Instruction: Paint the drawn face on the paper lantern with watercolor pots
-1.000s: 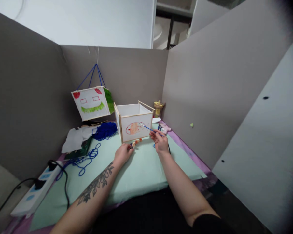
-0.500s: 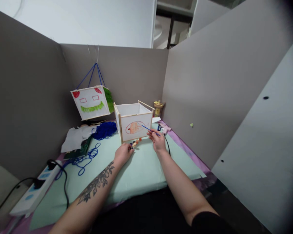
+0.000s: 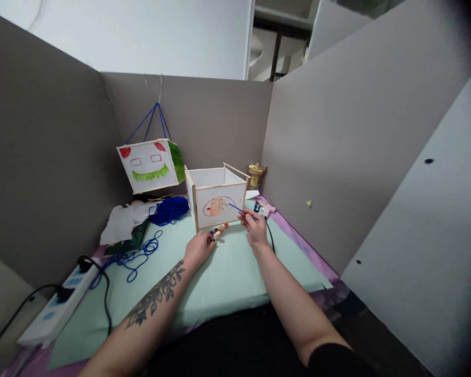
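Observation:
My right hand (image 3: pixel 253 226) is closed around a thin blue paintbrush (image 3: pixel 241 210), whose tip is at the front panel of a white box with wooden edges (image 3: pixel 239 212). That panel bears a red-outlined fish shape, partly filled with orange (image 3: pixel 217 207). Low in front of the box, my left hand (image 3: pixel 199 247) has its fingers closed at the near end of a strip of small paint pots (image 3: pixel 221 229). The pots show orange, pale and dark colours. The strip's near end is partly hidden by the fingers.
A painted lantern (image 3: pixel 149 166) hangs on blue cords at the back left. Below it lie blue yarn (image 3: pixel 169 210), white cloth (image 3: pixel 118 224) and loose blue cord (image 3: pixel 135 258). A power strip (image 3: pixel 53 309) is at left; a pink glue gun (image 3: pixel 267 210) lies right of the box.
The whole view has shifted slightly. My right hand and the brush stay close to the fish drawing, and my left hand remains at the paint pots.

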Demonstrator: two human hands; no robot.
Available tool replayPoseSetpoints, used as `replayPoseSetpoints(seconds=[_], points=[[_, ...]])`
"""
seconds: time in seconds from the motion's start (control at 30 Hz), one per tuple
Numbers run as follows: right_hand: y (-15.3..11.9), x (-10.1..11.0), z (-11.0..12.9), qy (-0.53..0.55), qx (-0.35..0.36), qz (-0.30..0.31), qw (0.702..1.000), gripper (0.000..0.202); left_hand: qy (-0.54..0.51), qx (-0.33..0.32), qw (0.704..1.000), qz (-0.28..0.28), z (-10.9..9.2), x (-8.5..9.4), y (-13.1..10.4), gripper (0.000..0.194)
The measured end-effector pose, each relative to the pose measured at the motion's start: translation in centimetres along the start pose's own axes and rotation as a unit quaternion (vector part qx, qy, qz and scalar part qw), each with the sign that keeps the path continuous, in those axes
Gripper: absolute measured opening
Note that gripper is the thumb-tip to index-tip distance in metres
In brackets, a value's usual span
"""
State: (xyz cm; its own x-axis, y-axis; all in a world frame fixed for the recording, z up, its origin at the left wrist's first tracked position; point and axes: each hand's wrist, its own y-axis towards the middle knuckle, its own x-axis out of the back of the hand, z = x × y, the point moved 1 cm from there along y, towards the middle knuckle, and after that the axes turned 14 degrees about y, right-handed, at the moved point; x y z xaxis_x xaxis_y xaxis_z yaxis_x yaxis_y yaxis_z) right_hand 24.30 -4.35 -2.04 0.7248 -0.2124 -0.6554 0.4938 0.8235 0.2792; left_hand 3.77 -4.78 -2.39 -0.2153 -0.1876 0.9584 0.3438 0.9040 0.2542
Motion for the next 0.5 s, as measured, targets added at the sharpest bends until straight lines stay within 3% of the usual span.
replayPoseSetpoints(seconds=[0.5], points=[[0.6, 0.3, -1.1, -0.042, -0.013, 0.022, 0.999, 0.03, 0.005, -0.009, 1.0, -0.005, 0.2, -0.4, 0.0, 0.016]])
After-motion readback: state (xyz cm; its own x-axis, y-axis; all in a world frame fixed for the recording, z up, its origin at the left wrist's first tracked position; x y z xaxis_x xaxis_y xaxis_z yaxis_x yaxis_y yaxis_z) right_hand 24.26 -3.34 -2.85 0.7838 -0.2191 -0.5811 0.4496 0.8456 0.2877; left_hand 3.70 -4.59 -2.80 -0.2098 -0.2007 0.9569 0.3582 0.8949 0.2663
